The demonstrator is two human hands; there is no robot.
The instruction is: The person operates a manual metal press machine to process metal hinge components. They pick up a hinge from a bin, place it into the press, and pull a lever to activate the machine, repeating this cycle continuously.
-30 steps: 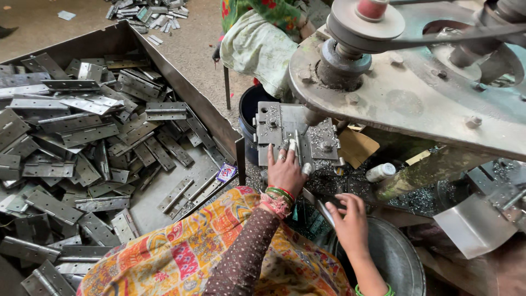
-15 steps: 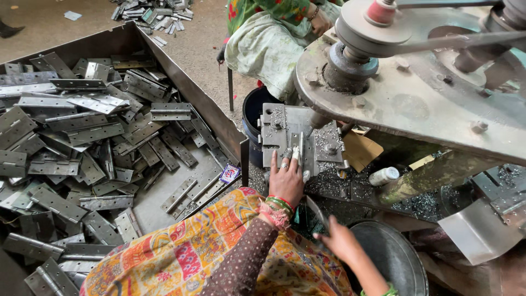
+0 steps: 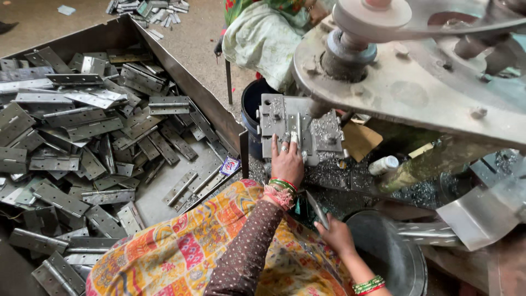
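Grey metal hinge piece (image 3: 295,133) stands upright in the press die block (image 3: 298,127) under left-hand fingers, another flat grey hinge leaf (image 3: 318,209) tilted, pinched in the right hand

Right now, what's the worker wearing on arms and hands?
The left hand has rings on its fingers and red and green bangles at the wrist, above a dark brown dotted sleeve edged in pink. The right hand is bare, with red and green bangles further up the arm. A multicoloured patterned cloth drapes over the body.
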